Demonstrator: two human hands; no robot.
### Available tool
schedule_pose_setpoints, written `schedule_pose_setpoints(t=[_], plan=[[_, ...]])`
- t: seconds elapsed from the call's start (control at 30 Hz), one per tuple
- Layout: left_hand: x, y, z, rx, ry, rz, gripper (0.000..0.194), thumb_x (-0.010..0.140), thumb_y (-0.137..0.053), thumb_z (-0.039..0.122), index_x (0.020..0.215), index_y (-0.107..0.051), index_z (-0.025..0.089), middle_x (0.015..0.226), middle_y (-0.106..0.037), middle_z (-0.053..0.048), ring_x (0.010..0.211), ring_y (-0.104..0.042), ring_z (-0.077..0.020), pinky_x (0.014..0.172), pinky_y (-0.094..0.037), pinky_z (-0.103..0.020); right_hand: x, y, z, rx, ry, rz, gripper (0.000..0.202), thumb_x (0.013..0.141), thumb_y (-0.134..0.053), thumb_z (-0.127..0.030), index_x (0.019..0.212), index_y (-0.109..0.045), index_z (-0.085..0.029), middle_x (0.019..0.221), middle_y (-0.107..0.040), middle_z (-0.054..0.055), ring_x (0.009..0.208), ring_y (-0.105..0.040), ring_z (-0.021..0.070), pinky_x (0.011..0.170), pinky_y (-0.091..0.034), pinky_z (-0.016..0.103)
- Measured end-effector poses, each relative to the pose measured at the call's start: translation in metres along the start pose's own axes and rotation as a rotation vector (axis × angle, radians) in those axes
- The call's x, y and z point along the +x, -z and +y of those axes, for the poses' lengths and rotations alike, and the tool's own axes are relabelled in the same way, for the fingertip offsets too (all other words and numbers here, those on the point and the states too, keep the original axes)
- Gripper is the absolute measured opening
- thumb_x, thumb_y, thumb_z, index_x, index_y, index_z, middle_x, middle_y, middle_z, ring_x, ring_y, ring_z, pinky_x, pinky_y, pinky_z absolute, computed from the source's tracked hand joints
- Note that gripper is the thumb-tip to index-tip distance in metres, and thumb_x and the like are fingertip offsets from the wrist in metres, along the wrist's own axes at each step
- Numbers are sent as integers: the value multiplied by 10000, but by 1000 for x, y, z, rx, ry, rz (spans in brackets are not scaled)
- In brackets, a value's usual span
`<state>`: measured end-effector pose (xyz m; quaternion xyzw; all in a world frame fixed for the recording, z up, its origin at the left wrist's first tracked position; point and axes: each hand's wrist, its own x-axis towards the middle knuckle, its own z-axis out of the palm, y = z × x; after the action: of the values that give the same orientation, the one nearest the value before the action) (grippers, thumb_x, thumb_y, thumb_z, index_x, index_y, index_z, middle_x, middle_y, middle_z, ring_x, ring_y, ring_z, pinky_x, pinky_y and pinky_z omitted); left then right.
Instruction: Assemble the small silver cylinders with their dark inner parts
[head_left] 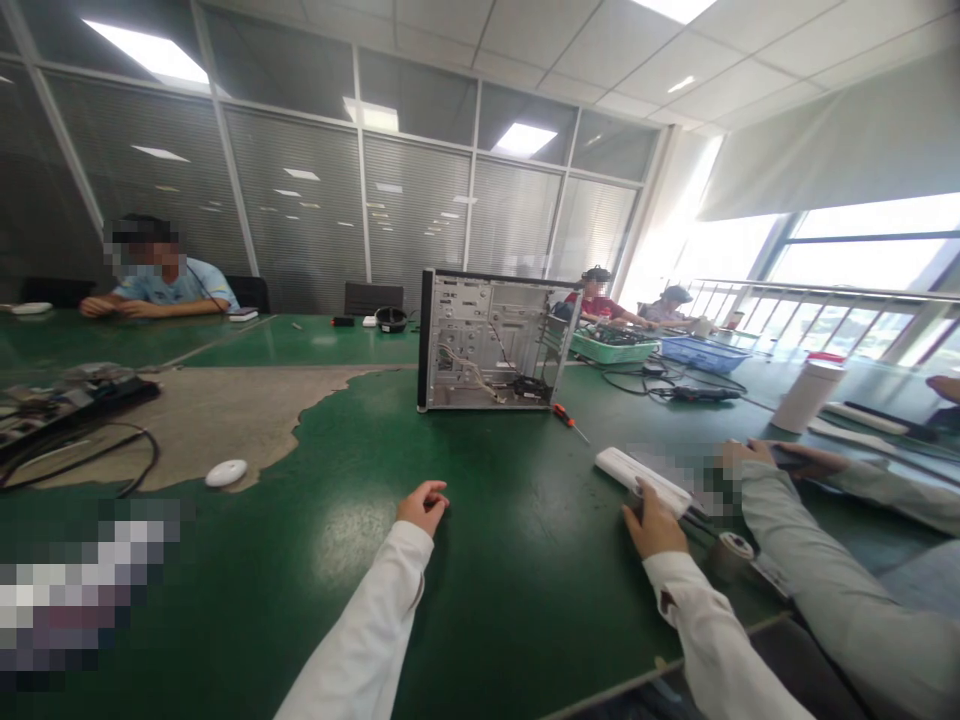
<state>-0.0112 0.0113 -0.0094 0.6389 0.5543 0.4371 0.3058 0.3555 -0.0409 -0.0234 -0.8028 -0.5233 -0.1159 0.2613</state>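
My left hand (424, 507) is held just over the green table with its fingers loosely bent and apart, and nothing shows in it. My right hand (655, 522) is at a white power strip (626, 470); its index finger touches the strip's near side and the thumb is spread away. The other fingers are partly hidden. Ahead of both hands stands an upright computer case (495, 345), its side open and the metal frame and loose wires inside showing. A screwdriver (566, 418) with an orange and black handle lies by the case's lower right corner.
A white oval object (226, 473) and electronic parts (75, 400) with black cable lie left. Green (611, 350) and blue (705, 355) baskets stand behind right. A white bottle (808, 392) and a person's sleeved arms (795, 520) are at right; other people sit across the table.
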Motion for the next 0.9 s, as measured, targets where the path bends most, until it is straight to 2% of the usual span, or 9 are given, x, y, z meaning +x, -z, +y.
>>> schedule_pose_setpoints(t=[0.13, 0.23, 0.37, 0.47, 0.53, 0.63, 0.73, 0.9], plan=[[0, 1, 2, 22, 12, 23, 249, 623, -493, 117, 853, -566, 178, 653, -643, 13, 683, -604, -130, 655, -466, -229, -5, -5, -48, 147, 179, -113, 498, 754, -373, -243, 1231, -255, -163, 1023, -483, 113, 905, -510, 218, 723, -417, 336], [-1, 3, 3, 53, 21, 39, 260, 625, -488, 111, 866, -566, 172, 670, -643, 7, 684, -602, -131, 659, -460, -232, -13, -10, -99, 304, 340, -212, 515, 742, -386, -215, 1235, -243, -170, 1043, -473, 103, 948, -483, 205, 776, -405, 345], [1, 10, 1, 100, 47, 89, 289, 617, -484, 81, 880, -566, 167, 716, -636, -5, 691, -594, -134, 660, -453, -243, -28, -21, -173, 537, 538, -279, 547, 706, -432, -164, 1226, -264, -190, 1064, -464, 82, 975, -457, 189, 838, -380, 337], [5, 13, -3, 50, 53, 157, 375, 592, -488, 44, 947, -532, 155, 801, -621, -34, 777, -579, -146, 656, -454, -243, -38, -31, -223, 688, 630, -335, 581, 683, -453, -125, 1226, -271, -221, 1078, -465, 68, 998, -446, 184, 851, -376, 335], [8, 14, -7, 8, 46, 206, 448, 579, -502, 39, 1012, -488, 151, 883, -597, -58, 846, -559, -163, 645, -459, -247, -42, -38, -247, 770, 660, -385, 613, 667, -458, -100, 1233, -262, -233, 1105, -456, 65, 1025, -434, 188, 866, -367, 347], [10, 13, -12, -7, 30, 227, 508, 569, -542, 61, 1059, -444, 152, 956, -561, -78, 895, -536, -183, 681, -461, -285, -46, -44, -267, 902, 664, -430, 764, 609, -472, -48, 1275, -150, -238, 1173, -412, 68, 1069, -405, 195, 892, -347, 369], [13, 13, -14, 39, -23, 194, 527, 555, -568, 71, 1061, -443, 151, 969, -552, -79, 918, -523, -188, 781, -429, -327, -46, -45, -266, 1044, 614, -462, 854, 576, -484, -38, 1290, -59, -234, 1122, -442, 67, 1013, -449, 180, 834, -404, 351], [18, 22, -3, 91, -98, 144, 521, 557, -626, 179, 1052, -467, 168, 962, -568, -64, 918, -521, -196, 866, -366, -360, -45, -37, -243, 1142, 494, -524, 755, 592, -493, -74, 1255, -180, -251, 1061, -464, 64, 922, -498, 159, 723, -464, 323]])
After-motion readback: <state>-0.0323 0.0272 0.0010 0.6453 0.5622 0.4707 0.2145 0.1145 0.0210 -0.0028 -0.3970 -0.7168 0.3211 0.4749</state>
